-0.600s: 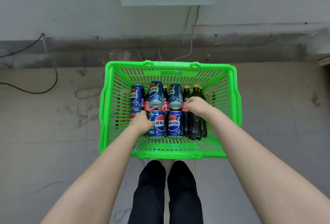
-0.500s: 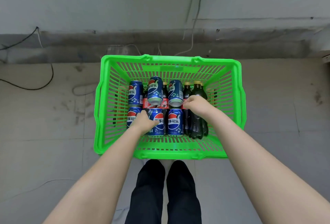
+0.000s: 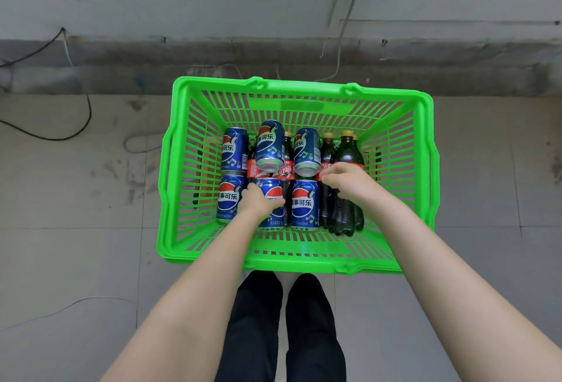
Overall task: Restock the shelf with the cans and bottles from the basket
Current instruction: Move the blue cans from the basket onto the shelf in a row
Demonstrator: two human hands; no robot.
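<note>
Cans [image 3: 234, 150] toward basket [image 3: 292, 263] left wall, bottles [image 3: 327, 150] toward right, all lying flat, packed for carrying. Left hand [image 3: 258, 200] curled round middle front can [image 3: 277, 192], right hand [image 3: 349, 182] gripping outermost bottle [image 3: 348, 150] — probably to lift both together.

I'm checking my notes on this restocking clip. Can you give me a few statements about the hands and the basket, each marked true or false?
1. The left hand grips a blue Pepsi can in the front row. True.
2. The right hand holds a can. False: it grips a dark cola bottle.
3. The basket is red. False: it is green.
4. Six Pepsi cans show in the basket. True.
</note>
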